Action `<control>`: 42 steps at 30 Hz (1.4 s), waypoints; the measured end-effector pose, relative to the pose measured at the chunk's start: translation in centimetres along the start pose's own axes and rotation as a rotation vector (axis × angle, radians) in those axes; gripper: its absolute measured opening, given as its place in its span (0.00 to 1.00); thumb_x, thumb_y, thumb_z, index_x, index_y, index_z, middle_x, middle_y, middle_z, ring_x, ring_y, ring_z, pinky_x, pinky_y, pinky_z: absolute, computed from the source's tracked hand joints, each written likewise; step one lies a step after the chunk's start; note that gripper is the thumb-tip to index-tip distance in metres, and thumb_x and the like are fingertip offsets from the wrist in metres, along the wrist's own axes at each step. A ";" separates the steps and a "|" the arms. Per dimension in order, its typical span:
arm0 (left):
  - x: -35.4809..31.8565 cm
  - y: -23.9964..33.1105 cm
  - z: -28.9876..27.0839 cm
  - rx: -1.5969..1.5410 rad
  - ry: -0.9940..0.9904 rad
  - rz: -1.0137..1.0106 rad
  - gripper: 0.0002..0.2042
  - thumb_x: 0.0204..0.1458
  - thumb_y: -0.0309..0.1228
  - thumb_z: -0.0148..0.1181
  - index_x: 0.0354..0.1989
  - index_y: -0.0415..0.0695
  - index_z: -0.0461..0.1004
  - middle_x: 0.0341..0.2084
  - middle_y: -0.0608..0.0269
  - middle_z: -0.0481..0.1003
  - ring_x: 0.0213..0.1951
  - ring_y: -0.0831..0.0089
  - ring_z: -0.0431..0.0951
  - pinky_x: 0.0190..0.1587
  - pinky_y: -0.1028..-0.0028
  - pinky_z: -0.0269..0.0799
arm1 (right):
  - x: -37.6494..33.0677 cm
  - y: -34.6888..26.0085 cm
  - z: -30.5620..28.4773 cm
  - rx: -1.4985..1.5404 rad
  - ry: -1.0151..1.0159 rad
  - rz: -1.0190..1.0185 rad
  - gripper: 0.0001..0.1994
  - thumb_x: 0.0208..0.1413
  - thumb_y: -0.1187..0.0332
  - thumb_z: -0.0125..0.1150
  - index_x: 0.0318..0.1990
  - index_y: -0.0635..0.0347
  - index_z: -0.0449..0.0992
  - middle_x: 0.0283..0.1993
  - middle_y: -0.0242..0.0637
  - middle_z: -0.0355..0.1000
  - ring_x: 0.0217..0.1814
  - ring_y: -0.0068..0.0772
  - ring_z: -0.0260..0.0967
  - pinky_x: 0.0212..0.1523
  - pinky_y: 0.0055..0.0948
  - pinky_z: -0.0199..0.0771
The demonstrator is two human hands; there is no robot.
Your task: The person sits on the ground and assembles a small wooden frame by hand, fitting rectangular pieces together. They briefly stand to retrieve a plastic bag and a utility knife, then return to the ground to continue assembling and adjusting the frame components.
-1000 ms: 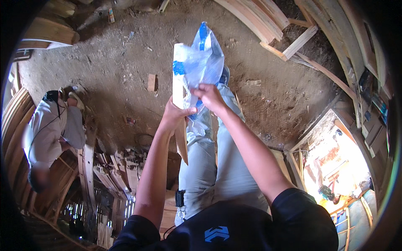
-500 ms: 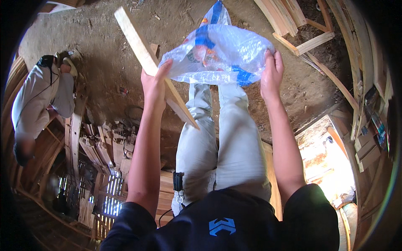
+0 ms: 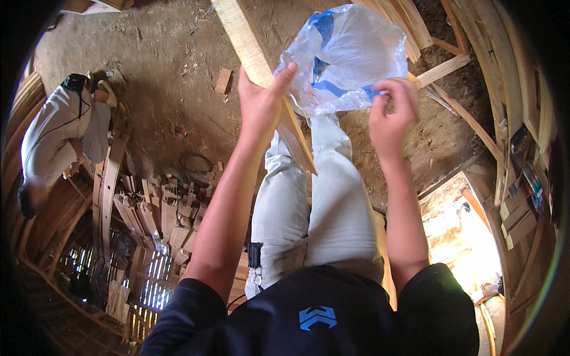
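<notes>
Ballooning out in front of the person's legs, a clear plastic bag with blue bands spreads wide in the air between the two hands, above the dirt floor. Its near left edge lies at the thumb of the left hand, which is wrapped around a pale wooden strip. That strip slants from the top of the view down past the palm to a tapered end over the trousers. The right hand has its fingers curled in at the bag's lower right rim; whether they pinch the plastic, I cannot tell.

Left of the strip, a small wooden block lies on the floor. Beyond the bag, at upper right, long boards lie side by side, with a short wooden piece set across near their ends. A heap of cut wood sits to the left of the left forearm. Farther left, another person in light clothing is bent low. A brightly lit opening shows at lower right, past the right forearm.
</notes>
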State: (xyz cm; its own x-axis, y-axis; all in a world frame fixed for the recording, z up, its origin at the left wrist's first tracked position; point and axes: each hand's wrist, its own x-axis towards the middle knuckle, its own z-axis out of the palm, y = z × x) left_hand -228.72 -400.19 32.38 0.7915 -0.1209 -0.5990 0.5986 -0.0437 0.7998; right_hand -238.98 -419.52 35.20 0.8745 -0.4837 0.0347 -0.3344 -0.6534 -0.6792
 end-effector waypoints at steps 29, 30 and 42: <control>-4.4 -16.7 -4.0 -0.442 -0.089 -0.570 0.37 0.45 0.40 0.78 0.60 0.39 0.64 0.45 0.63 0.72 0.48 0.74 0.72 0.52 0.69 0.70 | -2.4 21.8 42.3 -0.214 -0.902 0.340 0.20 0.60 0.59 0.53 0.51 0.66 0.76 0.49 0.61 0.76 0.56 0.60 0.73 0.56 0.45 0.72; -4.7 -16.8 -4.5 -0.435 -0.085 -0.562 0.36 0.43 0.37 0.79 0.58 0.40 0.64 0.39 0.66 0.72 0.42 0.76 0.73 0.46 0.72 0.71 | -2.7 22.1 42.2 -0.214 -0.861 0.376 0.20 0.60 0.59 0.53 0.51 0.66 0.76 0.49 0.61 0.76 0.56 0.60 0.73 0.56 0.45 0.72; -7.2 -15.4 -4.6 -0.789 -0.366 -0.681 0.34 0.41 0.32 0.81 0.53 0.41 0.64 0.30 0.68 0.69 0.32 0.78 0.70 0.36 0.73 0.68 | -3.1 19.4 40.6 -0.124 -0.810 0.380 0.20 0.60 0.59 0.53 0.50 0.67 0.76 0.50 0.62 0.75 0.56 0.61 0.73 0.57 0.47 0.72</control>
State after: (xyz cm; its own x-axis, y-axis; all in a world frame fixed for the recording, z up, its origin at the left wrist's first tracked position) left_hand -243.05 -394.12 24.18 0.2598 -0.6041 -0.7534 0.9091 0.4162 -0.0201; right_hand -233.95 -407.07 -7.87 0.6612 -0.1523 -0.7346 -0.6459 -0.6137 -0.4541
